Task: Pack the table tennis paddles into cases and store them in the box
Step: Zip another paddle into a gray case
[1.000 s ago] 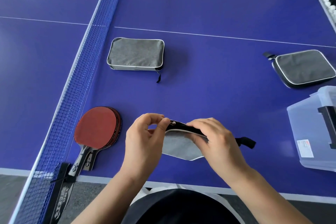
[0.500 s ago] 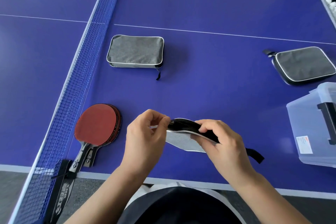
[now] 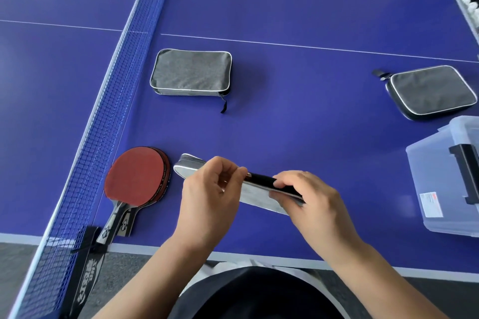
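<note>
Held case [image 3: 261,193]: above the near bench [image 3: 298,116] edge, tilted, gripped by both hands.
Left hand [image 3: 210,194]: fingers pinch at the case's zip edge, probably the puller.
Right hand [image 3: 311,202]: fingers curl round the case's right end.
Paddles [image 3: 137,179]: stacked just left of the case, by the net [image 3: 103,116].
Box [image 3: 445,176]: far right.
</note>
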